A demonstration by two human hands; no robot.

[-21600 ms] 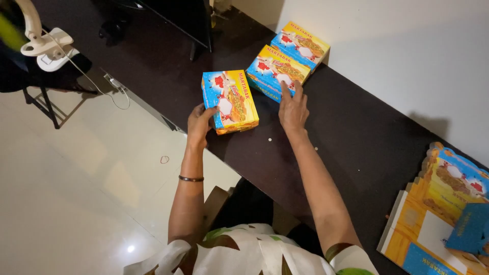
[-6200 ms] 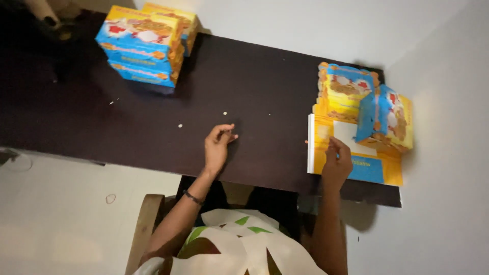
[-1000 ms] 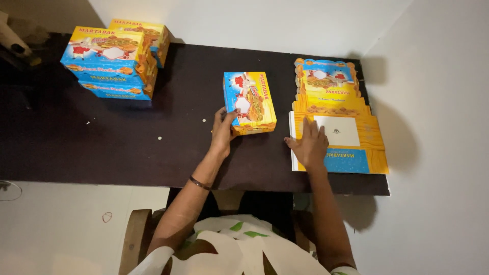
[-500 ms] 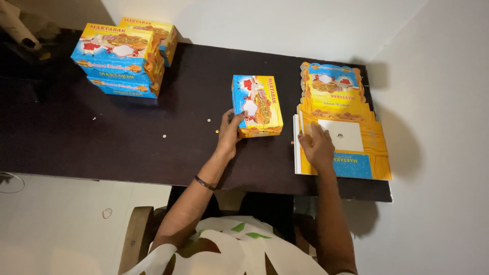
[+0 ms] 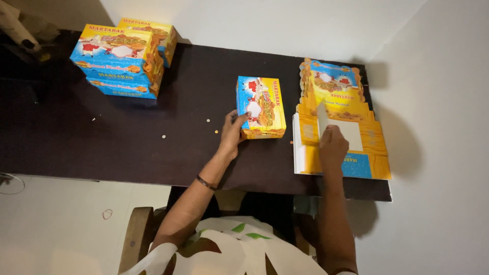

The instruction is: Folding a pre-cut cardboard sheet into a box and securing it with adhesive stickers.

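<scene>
A folded blue and yellow carton box (image 5: 261, 107) lies on the dark table (image 5: 153, 147). My left hand (image 5: 233, 133) rests against its near left corner, fingers curled on the edge. At the right lies a stack of flat, unfolded cartons (image 5: 340, 133). My right hand (image 5: 332, 147) sits on that stack and pinches the edge of the top flat sheet, lifting a white flap upright.
Several finished boxes (image 5: 122, 58) are stacked at the table's far left. Small crumbs dot the tabletop. A white wall runs behind and to the right. A wooden chair back (image 5: 135, 239) shows below, over a pale floor.
My right hand has closed on the top flat carton and raised its edge. The left hand stays at the folded box's corner. The view has shifted slightly.
</scene>
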